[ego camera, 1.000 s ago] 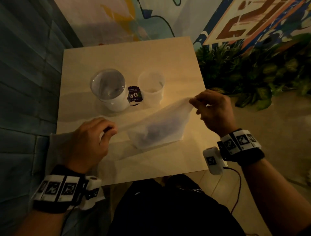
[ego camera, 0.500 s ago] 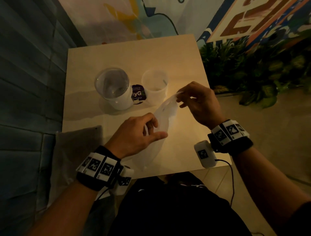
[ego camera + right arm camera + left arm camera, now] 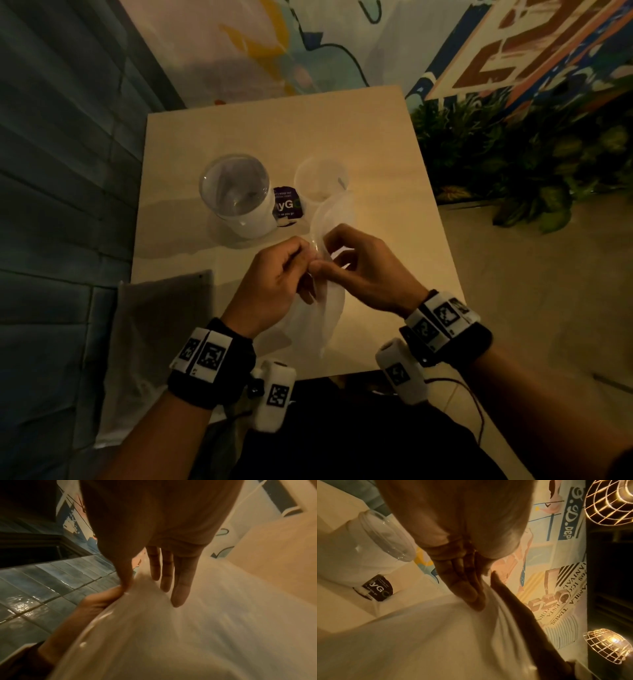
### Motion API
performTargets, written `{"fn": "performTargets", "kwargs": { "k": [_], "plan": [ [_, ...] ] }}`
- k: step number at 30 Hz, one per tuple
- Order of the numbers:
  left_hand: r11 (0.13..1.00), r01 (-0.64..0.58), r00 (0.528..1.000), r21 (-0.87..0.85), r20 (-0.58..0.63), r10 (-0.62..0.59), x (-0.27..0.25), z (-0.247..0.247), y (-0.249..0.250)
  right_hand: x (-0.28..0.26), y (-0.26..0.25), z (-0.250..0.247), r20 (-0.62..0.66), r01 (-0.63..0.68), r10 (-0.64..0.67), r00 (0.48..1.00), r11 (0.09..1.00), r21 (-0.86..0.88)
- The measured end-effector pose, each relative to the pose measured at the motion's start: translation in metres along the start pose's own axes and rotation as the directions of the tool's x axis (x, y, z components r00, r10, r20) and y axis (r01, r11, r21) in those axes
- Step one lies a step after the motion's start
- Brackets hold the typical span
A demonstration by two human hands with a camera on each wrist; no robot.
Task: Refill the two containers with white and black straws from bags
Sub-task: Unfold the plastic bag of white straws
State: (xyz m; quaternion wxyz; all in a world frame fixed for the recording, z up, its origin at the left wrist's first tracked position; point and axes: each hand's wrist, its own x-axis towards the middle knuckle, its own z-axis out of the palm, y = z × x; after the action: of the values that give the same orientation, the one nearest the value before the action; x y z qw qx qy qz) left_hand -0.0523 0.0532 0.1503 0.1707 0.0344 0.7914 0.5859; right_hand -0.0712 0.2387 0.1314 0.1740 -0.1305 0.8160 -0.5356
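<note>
Both my hands hold a translucent plastic bag (image 3: 330, 219) upright over the table's (image 3: 394, 164) near half. My left hand (image 3: 305, 257) and right hand (image 3: 325, 250) pinch its upper part close together, thumbs almost touching. The bag's lower part hangs down toward the front edge. In the left wrist view my fingers (image 3: 467, 588) lie along the bag (image 3: 436, 635); in the right wrist view my thumb (image 3: 126, 580) presses the bag (image 3: 171, 635). I cannot make out its contents. Behind stand a large white container (image 3: 239, 209) with a clear rim and a smaller translucent cup (image 3: 320, 178).
A purple round label (image 3: 287, 205) sits between the two containers. A pale flat bag (image 3: 164, 325) hangs off the table's left front corner. Blue tiled wall (image 3: 68, 205) runs along the left, plants (image 3: 513, 154) crowd the right, and a mural wall stands behind.
The bag was stretched wide and low between my hands with a dark bundle inside. My hands have come together at the middle, and the bag now stands upright between them.
</note>
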Motion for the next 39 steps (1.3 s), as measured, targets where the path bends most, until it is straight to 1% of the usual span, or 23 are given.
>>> {"fn": "performTargets", "kwargs": {
  "k": [4,7,9,12,14,15,17,18,20,22,23,25,27,29,30,31,32,33,34,37,38,39],
  "plan": [
    [0.997,0.039,0.999,-0.073,-0.002,-0.040,0.001,0.000,-0.002,0.001,0.000,0.002,0.002,-0.020,0.020,1.000,1.000,0.018],
    [0.994,0.037,0.999,-0.103,-0.013,-0.039,0.002,0.000,-0.002,-0.001,-0.002,-0.001,0.002,-0.034,0.034,0.999,0.999,0.032],
    [0.994,0.032,0.999,-0.102,-0.026,-0.035,0.003,0.001,-0.003,-0.003,-0.004,-0.003,-0.002,-0.034,0.034,0.999,0.999,0.041],
    [0.998,0.007,0.998,-0.055,-0.062,-0.010,0.004,0.002,-0.005,-0.004,-0.005,-0.005,-0.018,-0.025,0.026,1.000,1.000,0.018],
    [0.998,0.003,0.991,-0.057,-0.136,-0.011,0.002,-0.005,-0.006,-0.005,-0.005,-0.008,-0.056,-0.038,0.035,0.998,0.998,-0.045],
    [0.999,0.000,0.981,-0.054,-0.194,-0.010,-0.001,-0.014,-0.007,-0.005,-0.003,-0.012,-0.093,-0.051,0.044,0.995,0.996,-0.076],
    [1.000,-0.008,0.950,0.004,-0.312,0.009,-0.009,-0.038,-0.009,-0.005,0.004,-0.024,-0.186,-0.085,0.065,0.980,0.991,-0.101],
    [0.999,-0.024,0.941,0.028,-0.338,0.032,-0.016,-0.051,-0.008,-0.005,0.008,-0.031,-0.221,-0.098,0.072,0.973,0.990,-0.106],
    [0.996,-0.070,0.951,0.054,-0.299,0.083,-0.030,-0.067,0.002,-0.006,0.011,-0.041,-0.245,-0.108,0.076,0.967,0.987,-0.120],
    [0.987,-0.112,0.960,0.112,-0.245,0.137,-0.042,-0.066,0.020,-0.005,0.012,-0.042,-0.237,-0.102,0.066,0.969,0.984,-0.143],
    [0.982,-0.141,0.956,0.128,-0.241,0.169,-0.045,-0.061,0.028,-0.005,0.012,-0.039,-0.231,-0.100,0.062,0.971,0.983,-0.154],
    [0.976,-0.193,0.947,0.106,-0.241,0.213,-0.043,-0.045,0.039,-0.001,0.019,-0.032,-0.231,-0.110,0.070,0.971,0.980,-0.164],
    [0.982,-0.181,0.964,0.057,-0.186,0.189,-0.029,-0.026,0.038,0.005,0.038,-0.026,-0.242,-0.164,0.122,0.963,0.973,-0.164],
    [0.993,-0.115,0.991,0.022,-0.066,0.116,-0.012,-0.007,0.018,0.009,0.065,-0.020,-0.229,-0.260,0.217,0.949,0.948,-0.182],
    [0.996,-0.084,0.996,0.037,-0.008,0.084,-0.004,0.001,0.005,0.009,0.081,-0.017,-0.200,-0.316,0.277,0.940,0.928,-0.196],
    [0.996,-0.061,0.998,0.072,0.028,0.059,0.002,0.008,-0.010,0.008,0.096,-0.015,-0.159,-0.373,0.345,0.925,0.904,-0.208],
    [0.992,-0.043,0.999,0.117,0.029,0.040,0.006,0.012,-0.027,0.006,0.110,-0.012,-0.119,-0.427,0.410,0.904,0.878,-0.216],
    [0.987,-0.025,1.000,0.160,-0.005,0.026,0.010,0.014,-0.044,0.003,0.122,-0.011,-0.089,-0.471,0.463,0.882,0.853,-0.225],
    [0.979,0.004,0.998,0.202,-0.067,0.010,0.011,0.014,-0.061,-0.001,0.132,-0.011,-0.071,-0.501,0.500,0.863,0.833,-0.233],
    [0.934,0.105,0.966,0.341,-0.258,-0.015,0.014,0.006,-0.115,-0.013,0.150,-0.013,-0.025,-0.555,0.564,0.826,0.803,-0.219],
    [0.907,0.126,0.957,0.403,-0.289,-0.004,0.016,0.004,-0.129,-0.016,0.154,-0.014,-0.013,-0.566,0.577,0.817,0.797,-0.210],
    [0.866,0.142,0.959,0.480,-0.285,0.000,0.019,0.002,-0.142,-0.018,0.158,-0.014,-0.008,-0.577,0.588,0.808,0.790,-0.205]
  ]
}}
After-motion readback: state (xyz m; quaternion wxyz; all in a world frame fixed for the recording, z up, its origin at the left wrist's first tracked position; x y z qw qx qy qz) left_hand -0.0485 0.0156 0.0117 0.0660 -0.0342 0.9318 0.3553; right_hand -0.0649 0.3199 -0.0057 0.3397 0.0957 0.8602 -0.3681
